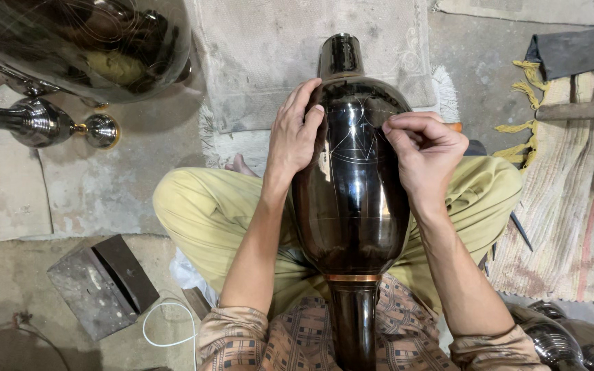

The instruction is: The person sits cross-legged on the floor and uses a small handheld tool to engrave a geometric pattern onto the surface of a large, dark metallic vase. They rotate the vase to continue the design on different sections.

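A large glossy black metal vase lies lengthwise across my lap, its neck pointing away from me and its narrow foot toward my chest. Thin pale lines are scratched into its upper body. My left hand rests flat on the vase's left shoulder, fingers spread against the surface. My right hand is curled on the right shoulder, fingertips pinched together at the scratched lines as if on a small tool; the tool itself is too small to see.
Another big dark shiny vase and a polished metal piece with round knobs sit at the upper left. A grey metal block and a white cord lie at my left. Striped rugs cover the floor at right.
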